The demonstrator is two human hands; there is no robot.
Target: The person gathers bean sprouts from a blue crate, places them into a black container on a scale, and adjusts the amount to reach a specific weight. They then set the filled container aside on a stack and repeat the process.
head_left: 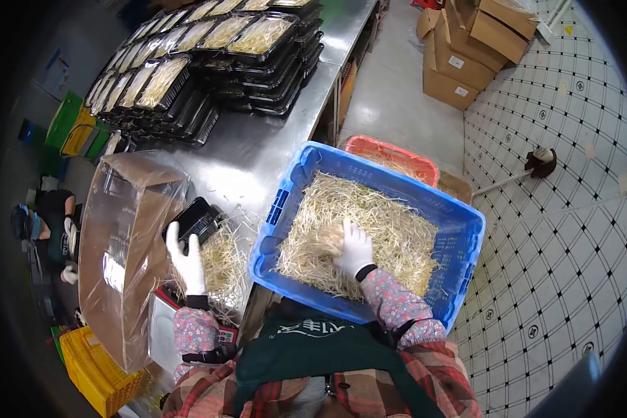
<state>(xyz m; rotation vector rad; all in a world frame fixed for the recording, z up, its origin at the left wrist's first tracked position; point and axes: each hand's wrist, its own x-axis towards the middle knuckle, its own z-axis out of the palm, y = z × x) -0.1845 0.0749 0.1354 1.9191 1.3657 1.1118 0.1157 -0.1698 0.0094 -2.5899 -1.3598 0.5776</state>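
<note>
My left hand (187, 263), in a white glove, has its fingers spread apart. Its fingertips are right at the near edge of a black plastic tray (199, 221), which sits tilted beside a loose pile of bean sprouts (224, 263). Inside the blue crate (268, 259), my right hand (355, 249), also gloved in white, is closed around a clump of bean sprouts (325, 244) that looks blurred. More sprouts (376, 212) cover the crate's bottom around it. The fingertips on the clump's side are partly hidden.
Stacked trays of sprouts (258, 35) fill the far steel table (247, 150). A plastic-lined cardboard box (111, 237) stands left, near a scale (166, 334). A red crate (428, 167) sits behind the blue one. Cardboard boxes (460, 59) stand beyond. A person (52, 216) is at far left.
</note>
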